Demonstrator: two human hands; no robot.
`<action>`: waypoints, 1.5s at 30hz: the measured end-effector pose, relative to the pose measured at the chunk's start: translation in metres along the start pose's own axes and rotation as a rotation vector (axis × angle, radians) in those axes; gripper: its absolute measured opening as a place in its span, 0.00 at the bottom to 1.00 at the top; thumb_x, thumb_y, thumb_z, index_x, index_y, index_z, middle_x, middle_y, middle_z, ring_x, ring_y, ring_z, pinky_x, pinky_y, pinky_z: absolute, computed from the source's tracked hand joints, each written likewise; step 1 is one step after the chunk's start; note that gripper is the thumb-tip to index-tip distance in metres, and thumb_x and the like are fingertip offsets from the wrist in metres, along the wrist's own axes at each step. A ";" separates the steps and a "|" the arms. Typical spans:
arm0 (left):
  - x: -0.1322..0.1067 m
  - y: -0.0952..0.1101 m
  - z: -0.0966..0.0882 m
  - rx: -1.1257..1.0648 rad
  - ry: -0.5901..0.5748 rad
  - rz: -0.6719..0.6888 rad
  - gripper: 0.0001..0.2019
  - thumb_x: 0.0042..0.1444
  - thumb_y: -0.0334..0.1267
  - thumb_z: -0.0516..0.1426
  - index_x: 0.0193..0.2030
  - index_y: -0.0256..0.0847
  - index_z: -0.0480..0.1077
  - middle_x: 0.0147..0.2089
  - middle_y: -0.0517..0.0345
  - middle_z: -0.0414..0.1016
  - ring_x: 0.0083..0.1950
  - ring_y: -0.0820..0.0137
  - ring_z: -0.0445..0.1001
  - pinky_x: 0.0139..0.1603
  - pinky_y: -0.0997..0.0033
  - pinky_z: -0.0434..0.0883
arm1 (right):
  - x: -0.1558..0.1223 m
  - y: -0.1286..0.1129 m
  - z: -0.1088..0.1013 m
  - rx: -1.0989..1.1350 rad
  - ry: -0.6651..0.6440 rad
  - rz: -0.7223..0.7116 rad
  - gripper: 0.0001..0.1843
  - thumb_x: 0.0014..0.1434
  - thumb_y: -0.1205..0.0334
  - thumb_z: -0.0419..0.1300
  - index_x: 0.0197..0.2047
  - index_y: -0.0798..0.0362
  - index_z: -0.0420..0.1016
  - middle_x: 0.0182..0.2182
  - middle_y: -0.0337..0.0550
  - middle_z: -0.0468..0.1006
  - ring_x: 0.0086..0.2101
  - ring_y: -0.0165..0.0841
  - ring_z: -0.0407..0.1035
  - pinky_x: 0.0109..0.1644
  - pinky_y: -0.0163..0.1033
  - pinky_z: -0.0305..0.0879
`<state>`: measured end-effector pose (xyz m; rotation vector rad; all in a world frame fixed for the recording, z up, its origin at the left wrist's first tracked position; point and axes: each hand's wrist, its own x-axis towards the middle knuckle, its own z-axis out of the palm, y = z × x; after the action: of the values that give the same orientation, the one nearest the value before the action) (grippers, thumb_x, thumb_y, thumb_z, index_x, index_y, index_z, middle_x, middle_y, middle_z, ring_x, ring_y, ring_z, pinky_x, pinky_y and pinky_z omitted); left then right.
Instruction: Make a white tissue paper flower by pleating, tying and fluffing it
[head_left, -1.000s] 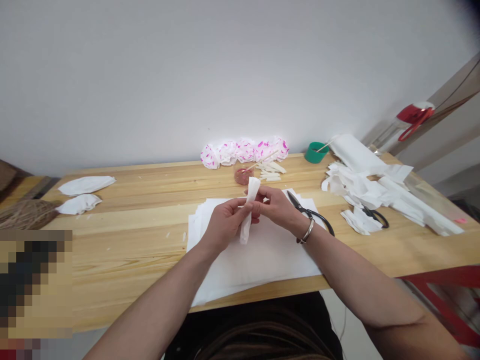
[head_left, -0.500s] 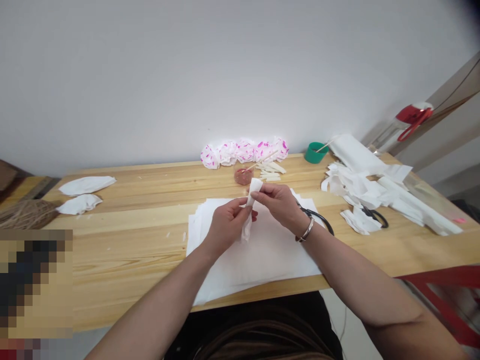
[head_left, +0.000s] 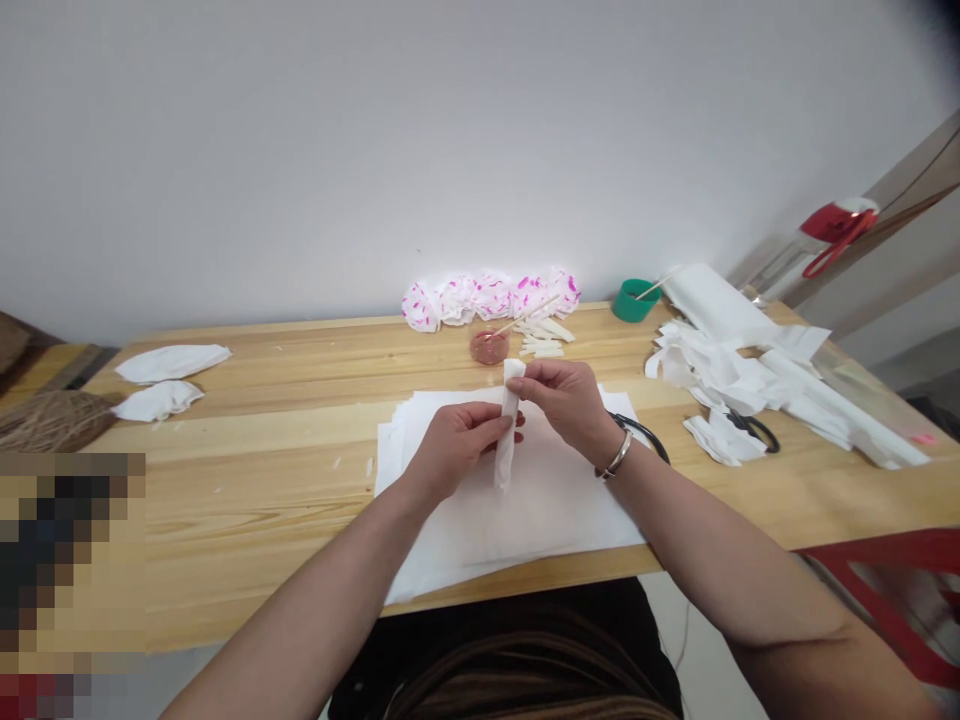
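A narrow folded strip of white paper (head_left: 506, 455) is held nearly upright above a stack of white sheets (head_left: 562, 520). My left hand (head_left: 457, 445) pinches it around its middle, thumb in front and fingertips behind. Near its top end, my right hand (head_left: 566, 400) grips it between thumb and fingers. Just beyond the strip stands a small clear cup with reddish-pink contents (head_left: 490, 346), a thin stick resting across it. Short white strips (head_left: 544, 338) lie beside the cup. Black scissor handles (head_left: 645, 435) stick out from under my right wrist.
Pink-speckled white paper puffs (head_left: 491, 297) line the wall. A green cup (head_left: 637, 300) holds a stick. Crumpled white paper (head_left: 705, 365), a second black handle (head_left: 761, 432) and a red-capped bottle (head_left: 832, 225) are at right. Folded white pieces (head_left: 172, 363) and twine (head_left: 56, 420) lie left.
The strip has turned more upright and looks straighter and narrower. Both hands still grip it and have shifted slightly to the right.
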<state>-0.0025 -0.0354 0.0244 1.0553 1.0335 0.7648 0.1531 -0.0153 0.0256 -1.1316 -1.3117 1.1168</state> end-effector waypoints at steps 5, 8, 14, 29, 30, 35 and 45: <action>-0.002 0.003 -0.002 0.101 -0.039 0.045 0.07 0.48 0.38 0.62 0.33 0.38 0.79 0.32 0.52 0.80 0.37 0.65 0.77 0.44 0.64 0.70 | -0.004 -0.002 0.002 -0.050 -0.020 -0.028 0.13 0.49 0.56 0.64 0.20 0.54 0.69 0.17 0.34 0.68 0.20 0.25 0.60 0.25 0.34 0.61; 0.000 0.004 -0.007 -0.015 -0.024 0.033 0.08 0.47 0.38 0.63 0.32 0.37 0.79 0.32 0.50 0.80 0.37 0.65 0.76 0.43 0.64 0.70 | -0.003 0.001 0.002 -0.090 -0.035 -0.096 0.09 0.53 0.57 0.60 0.28 0.54 0.74 0.23 0.37 0.74 0.25 0.27 0.65 0.30 0.35 0.65; 0.009 0.009 -0.020 -0.377 0.107 -0.057 0.08 0.45 0.33 0.63 0.34 0.33 0.78 0.39 0.48 0.79 0.41 0.66 0.74 0.42 0.68 0.71 | -0.001 0.012 -0.002 -0.495 -0.019 -0.596 0.17 0.59 0.68 0.53 0.52 0.50 0.67 0.45 0.48 0.72 0.43 0.34 0.67 0.44 0.43 0.68; 0.012 0.002 -0.015 -0.483 0.043 -0.122 0.05 0.40 0.32 0.65 0.26 0.33 0.76 0.29 0.55 0.76 0.31 0.72 0.71 0.33 0.73 0.67 | -0.007 0.008 0.000 -0.836 -0.125 -0.935 0.09 0.62 0.68 0.51 0.40 0.50 0.71 0.36 0.44 0.70 0.37 0.33 0.62 0.42 0.41 0.63; 0.012 0.002 -0.015 -0.478 0.041 -0.110 0.05 0.40 0.32 0.65 0.26 0.33 0.76 0.28 0.55 0.75 0.30 0.73 0.70 0.32 0.73 0.66 | -0.007 0.009 -0.001 -0.835 -0.122 -0.947 0.09 0.61 0.68 0.51 0.40 0.50 0.72 0.35 0.44 0.70 0.37 0.33 0.62 0.42 0.40 0.63; 0.012 0.003 -0.014 -0.463 0.020 -0.084 0.05 0.40 0.33 0.65 0.25 0.34 0.76 0.25 0.57 0.74 0.27 0.75 0.68 0.29 0.74 0.63 | -0.005 0.012 -0.003 -0.805 -0.120 -0.954 0.07 0.61 0.67 0.53 0.37 0.52 0.72 0.33 0.45 0.71 0.35 0.33 0.62 0.41 0.40 0.62; 0.009 0.003 -0.012 -0.308 0.078 0.043 0.08 0.42 0.37 0.65 0.31 0.37 0.78 0.24 0.60 0.72 0.27 0.76 0.67 0.30 0.74 0.63 | -0.005 0.011 -0.002 -0.718 -0.132 -0.884 0.07 0.61 0.66 0.52 0.37 0.51 0.71 0.33 0.44 0.72 0.35 0.33 0.63 0.41 0.41 0.63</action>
<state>-0.0108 -0.0224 0.0227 0.7895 0.9249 0.9724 0.1560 -0.0185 0.0142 -0.7801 -2.1065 0.0484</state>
